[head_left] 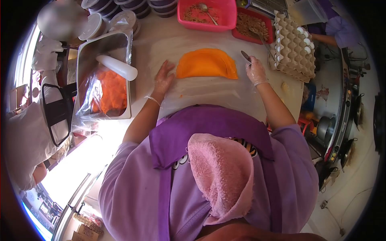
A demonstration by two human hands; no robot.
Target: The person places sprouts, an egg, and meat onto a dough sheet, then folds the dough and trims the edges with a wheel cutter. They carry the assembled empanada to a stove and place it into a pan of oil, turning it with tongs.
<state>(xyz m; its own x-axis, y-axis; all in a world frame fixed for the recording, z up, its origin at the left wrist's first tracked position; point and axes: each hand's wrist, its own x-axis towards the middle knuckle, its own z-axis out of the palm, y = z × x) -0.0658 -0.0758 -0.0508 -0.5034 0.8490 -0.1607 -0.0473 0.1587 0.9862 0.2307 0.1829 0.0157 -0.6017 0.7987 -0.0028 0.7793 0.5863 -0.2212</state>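
Note:
A folded half-moon of orange dough (pixel 207 64) lies flat on the table, its rounded edge away from me. Beside its left end is my left hand (pixel 164 76), open in a clear plastic glove, fingers apart and nothing held. My right hand (pixel 256 71), also gloved, is closed around a metal knife (pixel 245 56) just right of the dough. Only the knife's narrow, flat end sticks out of the fingers, pointing up and left. Neither hand clearly touches the dough.
At left, a metal tray (pixel 129 72) lined with plastic holds orange dough and a white rolling pin (pixel 117 67). Behind stand a pink basin (pixel 207 25) with a spoon, a red tray of filling (pixel 252 29) and lidded tubs (pixel 124 20). Egg cartons (pixel 295 52) stand right, near another person's arm (pixel 325 39).

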